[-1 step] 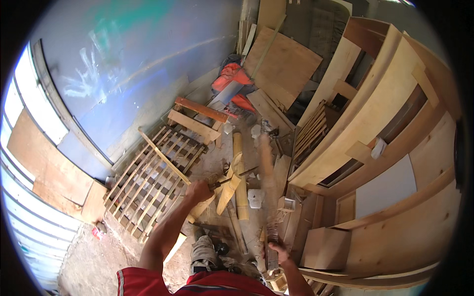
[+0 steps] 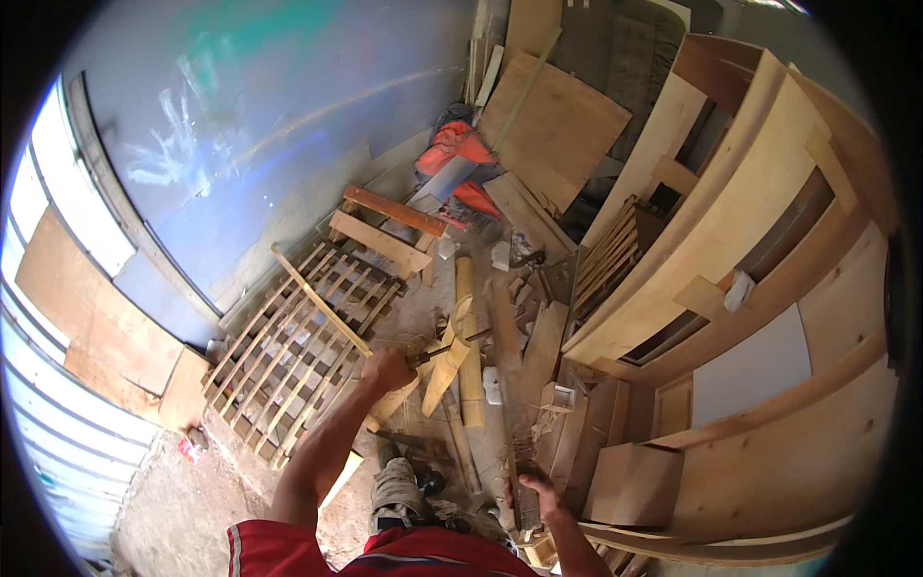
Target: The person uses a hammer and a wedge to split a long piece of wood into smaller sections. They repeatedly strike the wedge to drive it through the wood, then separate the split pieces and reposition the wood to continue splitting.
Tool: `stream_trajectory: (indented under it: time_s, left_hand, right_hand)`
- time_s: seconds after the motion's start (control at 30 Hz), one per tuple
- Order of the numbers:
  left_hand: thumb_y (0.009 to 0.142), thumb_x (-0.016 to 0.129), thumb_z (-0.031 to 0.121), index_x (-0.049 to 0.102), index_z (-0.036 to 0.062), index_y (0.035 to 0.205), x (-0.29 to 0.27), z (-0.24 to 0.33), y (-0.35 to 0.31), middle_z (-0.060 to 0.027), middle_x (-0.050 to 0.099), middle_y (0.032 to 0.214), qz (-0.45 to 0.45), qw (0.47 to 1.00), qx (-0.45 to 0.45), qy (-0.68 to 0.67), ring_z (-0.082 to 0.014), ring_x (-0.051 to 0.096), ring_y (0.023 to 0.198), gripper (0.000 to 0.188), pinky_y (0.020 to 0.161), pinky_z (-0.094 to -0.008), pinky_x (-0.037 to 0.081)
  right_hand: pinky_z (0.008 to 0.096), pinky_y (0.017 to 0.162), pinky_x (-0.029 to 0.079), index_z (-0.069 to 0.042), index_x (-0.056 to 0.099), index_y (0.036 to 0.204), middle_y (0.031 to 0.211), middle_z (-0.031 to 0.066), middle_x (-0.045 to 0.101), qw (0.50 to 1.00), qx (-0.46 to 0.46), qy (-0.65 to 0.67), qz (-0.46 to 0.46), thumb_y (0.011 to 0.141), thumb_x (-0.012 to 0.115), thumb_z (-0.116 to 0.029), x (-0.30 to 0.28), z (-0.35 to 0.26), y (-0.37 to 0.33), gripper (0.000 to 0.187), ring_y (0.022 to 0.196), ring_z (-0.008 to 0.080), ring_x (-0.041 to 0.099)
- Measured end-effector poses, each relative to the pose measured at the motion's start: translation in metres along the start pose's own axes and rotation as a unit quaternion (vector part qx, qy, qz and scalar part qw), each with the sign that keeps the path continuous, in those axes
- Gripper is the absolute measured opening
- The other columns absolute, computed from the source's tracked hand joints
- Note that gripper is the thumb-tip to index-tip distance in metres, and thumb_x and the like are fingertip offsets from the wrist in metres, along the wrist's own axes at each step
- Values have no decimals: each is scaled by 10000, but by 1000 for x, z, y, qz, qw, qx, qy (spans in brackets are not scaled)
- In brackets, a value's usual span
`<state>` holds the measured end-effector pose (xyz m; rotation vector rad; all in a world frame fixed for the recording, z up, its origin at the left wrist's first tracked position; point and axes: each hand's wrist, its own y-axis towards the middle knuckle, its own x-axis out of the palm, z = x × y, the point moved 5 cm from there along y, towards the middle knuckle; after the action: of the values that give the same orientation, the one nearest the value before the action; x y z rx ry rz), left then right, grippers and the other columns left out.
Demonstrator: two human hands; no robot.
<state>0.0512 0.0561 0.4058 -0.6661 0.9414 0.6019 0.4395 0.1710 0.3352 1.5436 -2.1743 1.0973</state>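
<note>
My left hand [image 2: 388,370] is closed round the dark handle of a thin tool with a narrow metal shaft [image 2: 476,337]; its exact kind is unclear. The tool lies across a pale, split length of wood [image 2: 442,377]. My right hand [image 2: 540,489] grips the near end of a long, narrow wooden board [image 2: 506,337], thumb against its edge. The board stretches away from me, tilted and slightly blurred, with a rough, splintered near part. Behind the split wood lies a round yellowish pole [image 2: 465,279].
A slatted wooden frame [image 2: 288,361] lies at left by the painted wall [image 2: 288,106]. A big wooden cabinet-like structure [image 2: 760,192] stands at right. Planks and scraps [image 2: 543,346], a small white container [image 2: 491,385] and red-orange cloth [image 2: 452,144] litter the floor.
The board in my right hand has swung slightly to the left, its far part less blurred now. My left hand and its tool stay in nearly the same place.
</note>
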Motion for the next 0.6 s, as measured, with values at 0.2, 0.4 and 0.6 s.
stream_trajectory:
  time_s: [0.2,0.4,0.6]
  left_hand:
    - [738,669,299,739,59,868,-1,-8,-11,-218,699,838,17,999,-16,27,-388,691,812,282,725,-486,555]
    - [742,670,302,737,53,851,1,9,-13,-210,696,802,26,999,-24,27,-390,691,778,280,693,-478,558]
    - [755,662,309,735,36,866,1,13,-14,-213,700,823,1,999,-30,13,-392,690,803,304,716,-479,558]
  right_hand:
    - [401,717,568,-33,512,1234,991,140,633,992,77,21,96,815,734,-287,5,-13,-26,537,820,251,668]
    - [369,916,498,6,468,1343,1185,158,640,943,-8,-287,171,767,806,-280,-26,-33,-11,727,1056,271,633]
    - [345,883,510,34,596,1188,1073,138,692,886,-55,-403,224,758,787,-232,-22,-35,-11,541,986,230,659]
